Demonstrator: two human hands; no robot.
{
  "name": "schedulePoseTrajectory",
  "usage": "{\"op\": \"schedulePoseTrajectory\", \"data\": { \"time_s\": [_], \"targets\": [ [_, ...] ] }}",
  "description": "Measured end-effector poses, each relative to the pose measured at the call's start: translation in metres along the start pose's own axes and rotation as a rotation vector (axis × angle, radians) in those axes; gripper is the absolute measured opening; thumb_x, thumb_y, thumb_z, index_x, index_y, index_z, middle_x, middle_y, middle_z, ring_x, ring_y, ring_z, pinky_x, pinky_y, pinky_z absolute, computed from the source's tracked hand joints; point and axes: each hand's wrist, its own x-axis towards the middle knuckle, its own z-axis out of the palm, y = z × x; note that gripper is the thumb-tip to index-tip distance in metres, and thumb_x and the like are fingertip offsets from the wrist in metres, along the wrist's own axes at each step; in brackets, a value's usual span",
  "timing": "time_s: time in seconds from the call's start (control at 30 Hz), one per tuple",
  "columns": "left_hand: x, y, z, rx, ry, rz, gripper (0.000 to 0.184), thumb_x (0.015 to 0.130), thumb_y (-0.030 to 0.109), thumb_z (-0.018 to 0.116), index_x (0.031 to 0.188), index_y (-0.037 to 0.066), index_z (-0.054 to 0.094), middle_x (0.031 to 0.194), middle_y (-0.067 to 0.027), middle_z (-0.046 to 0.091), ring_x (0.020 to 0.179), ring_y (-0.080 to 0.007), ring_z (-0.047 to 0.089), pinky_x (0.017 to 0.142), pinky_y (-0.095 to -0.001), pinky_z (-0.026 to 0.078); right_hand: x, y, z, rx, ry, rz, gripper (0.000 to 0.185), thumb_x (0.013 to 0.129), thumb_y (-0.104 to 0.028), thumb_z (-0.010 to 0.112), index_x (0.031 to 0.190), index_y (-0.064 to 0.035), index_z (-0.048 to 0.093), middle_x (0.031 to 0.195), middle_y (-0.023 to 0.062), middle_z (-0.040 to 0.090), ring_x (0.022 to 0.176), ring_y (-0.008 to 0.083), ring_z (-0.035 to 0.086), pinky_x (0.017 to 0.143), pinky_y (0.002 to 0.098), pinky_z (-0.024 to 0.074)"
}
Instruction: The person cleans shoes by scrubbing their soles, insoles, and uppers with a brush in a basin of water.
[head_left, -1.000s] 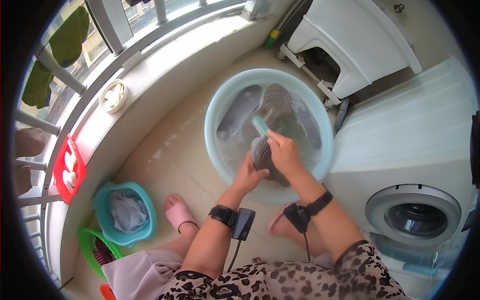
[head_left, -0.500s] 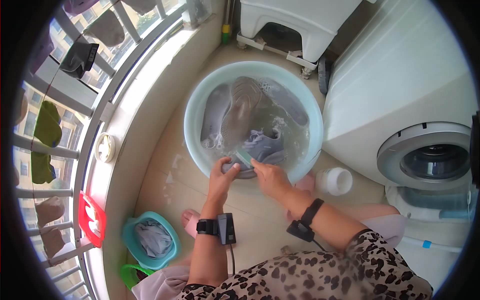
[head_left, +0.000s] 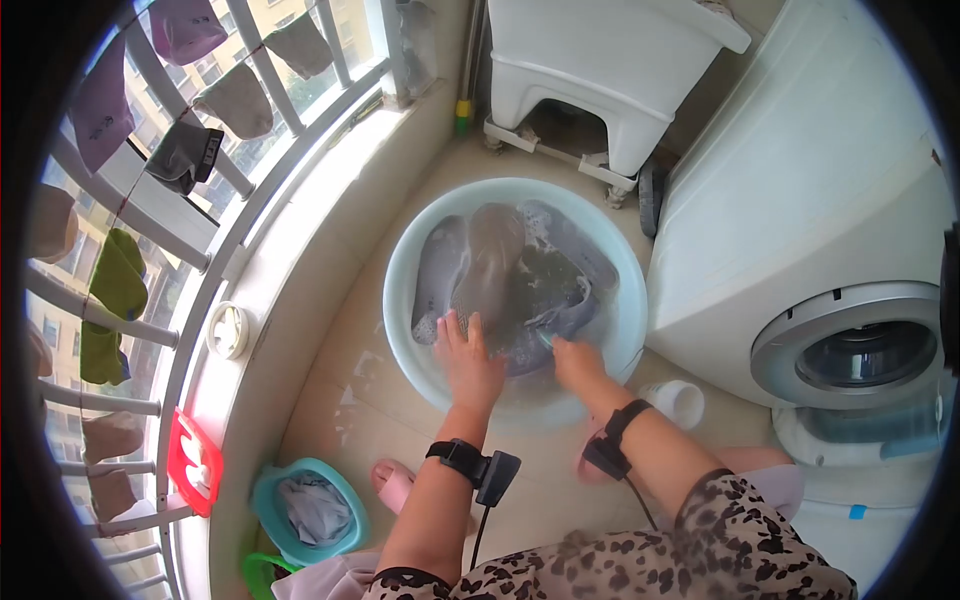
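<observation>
A round light-blue basin (head_left: 397,300) of cloudy water holds several grey shoe parts. My left hand (head_left: 468,365) is over the basin's near side, fingers spread, close to a submerged sole (head_left: 490,255). My right hand (head_left: 580,365) is closed on the green brush (head_left: 545,338), of which only a small part shows. Just beyond the brush a grey-blue shoe (head_left: 570,318) lies partly under water. Long grey pieces rest at the basin's left (head_left: 440,265) and upper right (head_left: 570,245).
A washing machine (head_left: 800,230) stands right, a white sink unit (head_left: 590,75) behind. A white tub (head_left: 678,403) is right of the basin. Lower left are a teal basin (head_left: 265,500) with cloth, a green basket (head_left: 258,572) and a red tray (head_left: 190,465). Socks hang along the railing.
My left hand has let go of the shoe and opened. The shoe has sunk lower into the water. The brush has moved right with my right hand, and the view has shifted.
</observation>
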Motion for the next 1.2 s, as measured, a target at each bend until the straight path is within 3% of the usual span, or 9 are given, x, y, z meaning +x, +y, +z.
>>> {"op": "schedulePoseTrajectory", "data": {
  "time_s": [0.13,0.33,0.37,0.47,0.63,0.73,0.83,1.03,1.2],
  "targets": [
    [0.042,0.006,-0.001,0.178,-0.012,-0.018,0.093,0.062,0.024,0.082,0.139,0.009,0.032,0.146,-0.0235,0.024,0.13,-0.0403,0.033,0.104,-0.0431,0.034,-0.023,0.006,-0.016,0.285,0.158,-0.109,0.023,0.089,-0.016,0.05,0.106,-0.0066,0.062,0.084,0.0211,0.065,0.082,0.0409,0.062,0.071,0.0468,0.0489],
    [0.067,-0.004,0.023,-0.139,-0.162,-0.169,0.083,0.059,0.029,0.078,0.129,0.003,0.041,0.129,-0.0238,0.042,0.116,-0.0382,0.046,0.095,-0.0435,0.041,-0.031,0.023,-0.02,0.508,0.343,-0.134,0.03,0.091,-0.019,0.053,0.116,-0.0041,0.06,0.086,0.0205,0.065,0.079,0.0327,0.063,0.071,0.0377,0.0489],
    [0.061,-0.016,0.033,-0.21,0.005,-0.098,0.077,0.061,0.03,0.075,0.124,-0.001,0.042,0.116,-0.0205,0.05,0.104,-0.0323,0.053,0.089,-0.0383,0.044,-0.032,0.024,-0.02,0.52,0.357,-0.115,0.03,0.091,-0.019,0.053,0.116,-0.0034,0.06,0.084,0.0186,0.065,0.075,0.0287,0.064,0.069,0.0348,0.049],
    [0.046,-0.014,-0.008,-0.804,-0.129,-0.478,0.073,0.064,0.029,0.074,0.122,-0.003,0.043,0.11,-0.0169,0.052,0.097,-0.0244,0.055,0.083,-0.0326,0.046,-0.033,0.026,-0.015,0.611,0.356,-0.037,0.029,0.091,-0.018,0.052,0.114,-0.0031,0.061,0.092,0.0229,0.064,0.086,0.0401,0.062,0.075,0.0402,0.0493],
    [0.007,-0.038,-0.014,-1.351,-0.086,-0.652,0.047,0.079,0.029,0.062,0.115,0.002,0.049,0.106,-0.0086,0.056,0.096,-0.022,0.057,0.083,-0.0373,0.047,-0.03,0.025,-0.002,1.068,0.219,0.302,0.026,0.091,-0.025,0.055,0.096,-0.0004,0.061,0.064,0.0039,0.053,0.051,0.0092,0.049,0.046,0.0272,0.0403],
    [-0.017,-0.047,-0.011,-1.638,-0.119,-0.602,0.04,0.084,0.029,0.058,0.113,0.002,0.049,0.103,-0.0076,0.055,0.093,-0.0158,0.053,0.08,-0.0307,0.044,-0.044,-0.002,-0.034,1.436,0.038,0.473,0.022,0.09,-0.026,0.058,0.088,-0.0036,0.057,0.062,0.0005,0.049,0.045,0.0066,0.042,0.038,0.0238,0.0321],
    [-0.04,-0.034,-0.033,-1.756,-0.159,-0.564,0.049,0.084,0.03,0.055,0.121,-0.002,0.047,0.117,-0.0124,0.056,0.106,-0.0229,0.056,0.092,-0.0389,0.044,-0.052,-0.023,-0.042,1.529,0.084,0.424,0.021,0.086,-0.026,0.063,0.087,-0.0068,0.053,0.065,-0.0009,0.048,0.041,0.0027,0.034,0.033,0.0201,0.0221],
    [-0.055,-0.035,-0.041,-1.802,-0.357,-0.494,0.057,0.085,0.034,0.054,0.128,-0.003,0.044,0.121,-0.0148,0.055,0.109,-0.0257,0.056,0.094,-0.0398,0.044,-0.056,-0.018,-0.047,0.801,0.193,-0.062,0.044,0.07,-0.027,0.077,0.098,-0.0016,0.054,0.083,0.0103,0.061,0.07,0.0238,0.061,0.062,0.0344,0.0493],
    [-0.054,-0.018,-0.043,-1.845,-0.455,-0.499,0.058,0.085,0.037,0.052,0.129,-0.001,0.044,0.121,-0.0148,0.056,0.106,-0.027,0.057,0.091,-0.0425,0.045,-0.07,-0.036,-0.058,0.399,0.268,-0.178,0.062,0.064,-0.022,0.077,0.112,-0.0001,0.045,0.106,0.0215,0.055,0.098,0.0409,0.056,0.081,0.0421,0.0479]
  ]
}}
